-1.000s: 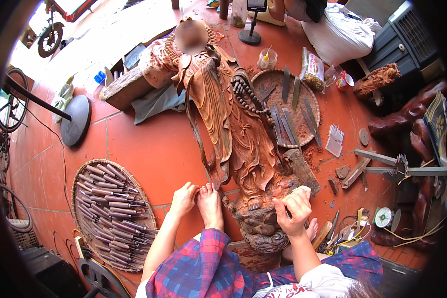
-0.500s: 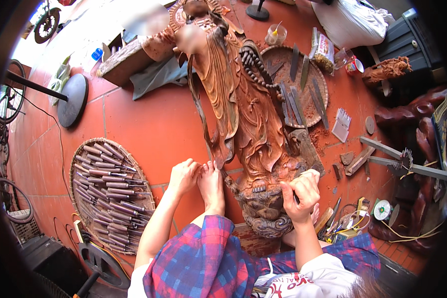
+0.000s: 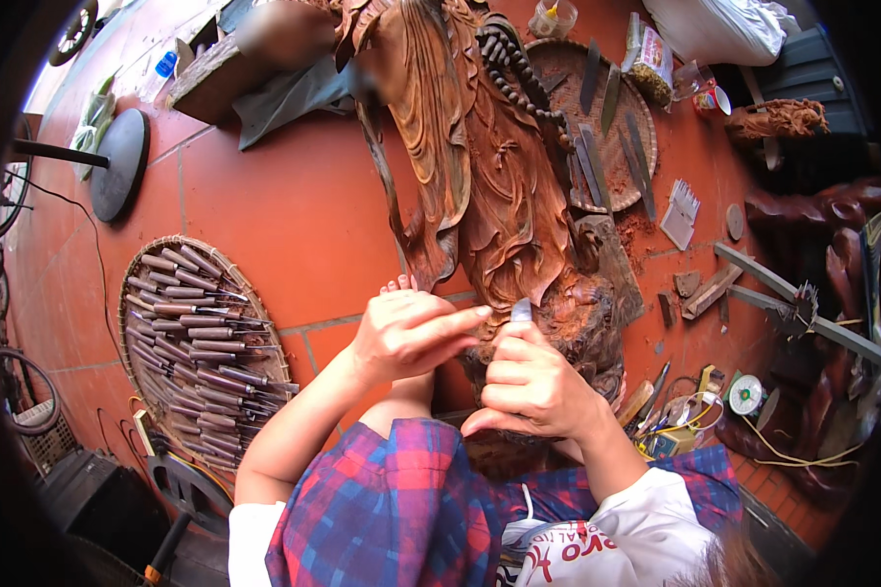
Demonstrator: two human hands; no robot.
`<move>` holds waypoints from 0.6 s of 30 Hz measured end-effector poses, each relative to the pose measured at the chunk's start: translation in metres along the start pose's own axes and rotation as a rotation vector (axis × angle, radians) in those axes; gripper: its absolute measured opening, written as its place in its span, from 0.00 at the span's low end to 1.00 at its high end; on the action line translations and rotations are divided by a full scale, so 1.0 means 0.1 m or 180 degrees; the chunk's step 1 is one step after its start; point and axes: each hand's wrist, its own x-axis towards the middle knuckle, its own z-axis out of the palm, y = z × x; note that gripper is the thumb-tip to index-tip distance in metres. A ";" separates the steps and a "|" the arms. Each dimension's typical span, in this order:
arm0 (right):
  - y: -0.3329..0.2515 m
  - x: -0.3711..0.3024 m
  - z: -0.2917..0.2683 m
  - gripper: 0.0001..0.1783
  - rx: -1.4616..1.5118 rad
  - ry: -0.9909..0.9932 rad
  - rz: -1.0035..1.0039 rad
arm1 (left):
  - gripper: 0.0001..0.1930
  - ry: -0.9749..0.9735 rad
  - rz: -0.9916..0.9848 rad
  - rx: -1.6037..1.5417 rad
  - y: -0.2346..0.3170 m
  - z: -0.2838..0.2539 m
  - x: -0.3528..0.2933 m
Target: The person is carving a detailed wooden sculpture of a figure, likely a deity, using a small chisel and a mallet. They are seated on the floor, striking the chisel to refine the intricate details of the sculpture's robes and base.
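A carved wooden statue [image 3: 509, 196] in flowing robes lies in front of me, its rough, dark base [image 3: 578, 338] nearest. Over that base my right hand [image 3: 538, 386] is closed, fingers curled and thumb out to the left. A small pale-grey piece [image 3: 521, 310] covers or stands at its index fingertip; I cannot tell whether it is a wrap or something held. My left hand [image 3: 401, 333] is beside it, index finger stretched toward the right hand and the other fingers loosely bent. Nothing shows in the left hand, which partly hides my bare foot [image 3: 398, 284].
A round woven tray [image 3: 132, 328] of wooden-handled carving tools lies on the left. Another woven tray [image 3: 653, 117] with flat files [image 3: 612, 98] sits beyond the statue. A black round stand base [image 3: 122, 161], wood scraps [image 3: 712, 292], a grey metal frame [image 3: 764, 269] and a dial gauge [image 3: 746, 394] surround me.
Both hands have come together over the statue's base, the left moving right from beside my foot. The pale-grey piece now shows at the right index fingertip. The whole view has shifted slightly.
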 end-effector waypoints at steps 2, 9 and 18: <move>0.03 0.05 0.02 0.24 0.0174 -0.0099 -0.0089 | 0.18 0.0059 0.0192 0.0032 -0.02 0.14 -0.01; 0.06 0.10 -0.05 0.23 0.0241 -0.0281 -0.0185 | 0.15 0.0350 0.0330 0.0093 -0.08 0.29 0.04; -0.04 0.16 0.27 0.23 -0.0026 0.0409 0.0246 | 0.14 0.0364 0.0020 -0.0037 -0.06 0.23 0.16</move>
